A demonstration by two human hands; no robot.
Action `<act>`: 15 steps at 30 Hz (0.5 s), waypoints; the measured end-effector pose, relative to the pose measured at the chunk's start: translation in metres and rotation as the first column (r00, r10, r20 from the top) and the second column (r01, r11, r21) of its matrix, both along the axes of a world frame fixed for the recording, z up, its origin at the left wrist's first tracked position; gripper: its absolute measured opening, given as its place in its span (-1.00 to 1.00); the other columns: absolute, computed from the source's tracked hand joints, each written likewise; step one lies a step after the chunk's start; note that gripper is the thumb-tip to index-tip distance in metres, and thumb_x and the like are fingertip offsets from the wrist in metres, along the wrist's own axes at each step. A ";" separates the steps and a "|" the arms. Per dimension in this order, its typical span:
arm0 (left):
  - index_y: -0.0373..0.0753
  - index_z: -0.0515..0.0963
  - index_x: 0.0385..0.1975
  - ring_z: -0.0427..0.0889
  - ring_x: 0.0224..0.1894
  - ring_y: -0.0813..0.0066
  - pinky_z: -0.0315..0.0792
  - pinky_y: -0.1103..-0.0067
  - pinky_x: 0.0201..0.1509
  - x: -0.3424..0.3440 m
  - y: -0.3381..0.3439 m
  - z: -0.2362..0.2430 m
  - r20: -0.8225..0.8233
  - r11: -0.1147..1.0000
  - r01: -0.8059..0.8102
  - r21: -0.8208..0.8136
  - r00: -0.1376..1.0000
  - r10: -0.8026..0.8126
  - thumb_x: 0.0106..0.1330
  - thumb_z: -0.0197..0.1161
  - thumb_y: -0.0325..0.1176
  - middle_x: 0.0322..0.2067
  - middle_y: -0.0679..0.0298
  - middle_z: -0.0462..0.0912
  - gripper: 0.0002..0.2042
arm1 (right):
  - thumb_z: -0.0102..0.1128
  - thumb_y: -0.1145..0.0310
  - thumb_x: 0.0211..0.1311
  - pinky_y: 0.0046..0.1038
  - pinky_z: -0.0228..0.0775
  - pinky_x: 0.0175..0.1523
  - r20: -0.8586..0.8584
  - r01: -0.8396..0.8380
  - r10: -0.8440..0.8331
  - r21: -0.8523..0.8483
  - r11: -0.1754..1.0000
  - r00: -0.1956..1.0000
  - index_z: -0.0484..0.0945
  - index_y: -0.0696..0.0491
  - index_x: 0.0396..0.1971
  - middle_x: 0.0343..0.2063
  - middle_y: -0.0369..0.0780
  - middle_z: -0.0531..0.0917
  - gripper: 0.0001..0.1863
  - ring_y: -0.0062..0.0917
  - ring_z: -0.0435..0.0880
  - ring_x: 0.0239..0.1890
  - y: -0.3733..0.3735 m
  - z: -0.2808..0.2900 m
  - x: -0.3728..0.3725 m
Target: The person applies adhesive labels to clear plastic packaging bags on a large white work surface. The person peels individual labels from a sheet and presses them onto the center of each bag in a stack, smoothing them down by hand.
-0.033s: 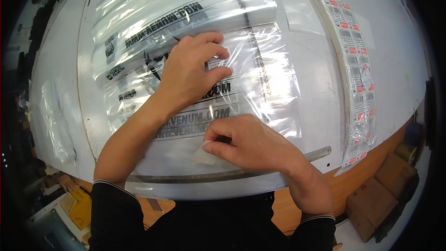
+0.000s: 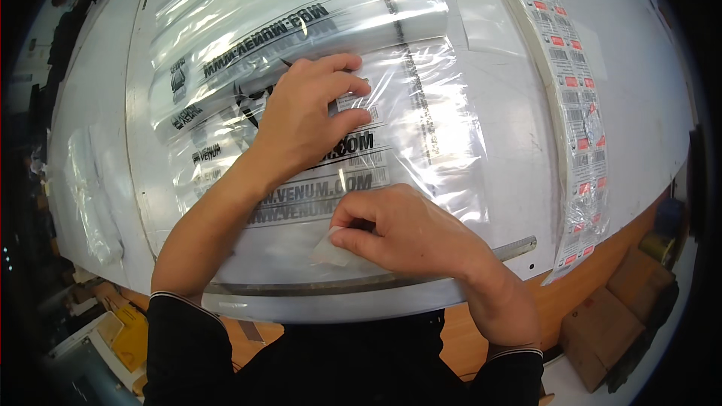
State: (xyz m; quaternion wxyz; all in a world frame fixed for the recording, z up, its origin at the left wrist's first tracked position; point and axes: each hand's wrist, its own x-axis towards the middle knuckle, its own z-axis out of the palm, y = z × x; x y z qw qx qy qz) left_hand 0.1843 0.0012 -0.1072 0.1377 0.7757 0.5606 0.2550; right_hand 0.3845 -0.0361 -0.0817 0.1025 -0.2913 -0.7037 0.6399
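Observation:
A stack of clear plastic bags (image 2: pixel 444 143) with black printing lies in front of me, its far part folded or rolled into a thick clear bundle (image 2: pixel 361 11). My left hand (image 2: pixel 312 109) rests on the bags, fingers apart and slightly bent, with nothing gripped. A small label with a barcode shows partly beside its thumb. Nearer the table's front edge, my right hand (image 2: pixel 398 229) is closed in a pinch. Between its thumb and forefinger is a small whitish, see-through scrap (image 2: pixel 329 252), which could be backing paper or film; I cannot tell which.
Along the right lies a long stack of barcode label sheets (image 2: pixel 571 98) with red patches, partly wrapped in clear film. A metal ruler (image 2: pixel 519 246) runs along the front edge. A thin clear bag (image 2: pixel 489 22) lies at the far right, crumpled film (image 2: pixel 94 195) at the left. Cardboard boxes (image 2: pixel 602 331) stand below.
Almost nothing differs. My left thumb has drawn in very slightly; the right hand and the scrap stay in place.

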 end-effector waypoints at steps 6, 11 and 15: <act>-0.18 0.67 -0.14 0.58 0.03 0.13 0.47 0.37 0.13 -0.029 -0.010 -0.001 0.003 0.985 0.172 -0.004 0.985 -0.171 0.15 0.40 -0.48 0.12 0.22 0.62 -0.74 | 0.33 0.33 0.27 -0.42 0.47 -0.29 0.013 0.041 -0.040 -0.090 0.995 0.999 0.66 0.15 -0.31 -0.48 -0.17 0.72 -0.82 -0.43 0.67 -0.47 0.003 0.007 0.003; -0.17 0.68 -0.15 0.61 -0.02 0.10 0.50 0.35 0.08 -0.037 -0.026 0.012 -0.247 0.960 0.237 0.146 0.949 -0.197 0.17 0.37 -0.48 0.05 0.24 0.67 -0.77 | 0.31 0.38 0.34 -0.61 0.45 -0.37 0.047 0.256 -0.252 -0.252 0.933 0.967 0.64 0.16 -0.28 -0.48 -0.31 0.69 -0.86 -0.70 0.63 -0.43 0.011 0.014 0.007; -0.23 0.66 -0.13 0.68 -0.23 0.34 0.52 0.50 -0.19 -0.040 -0.053 0.037 0.178 0.959 -0.103 -0.263 0.972 0.153 0.36 0.28 -0.34 -0.14 0.18 0.74 -0.82 | 0.28 0.35 0.34 -0.54 0.47 -0.33 -0.111 0.530 -0.586 -0.318 0.786 0.803 0.64 0.17 -0.24 -0.43 -0.27 0.69 -0.82 -0.68 0.62 -0.38 0.011 0.011 0.003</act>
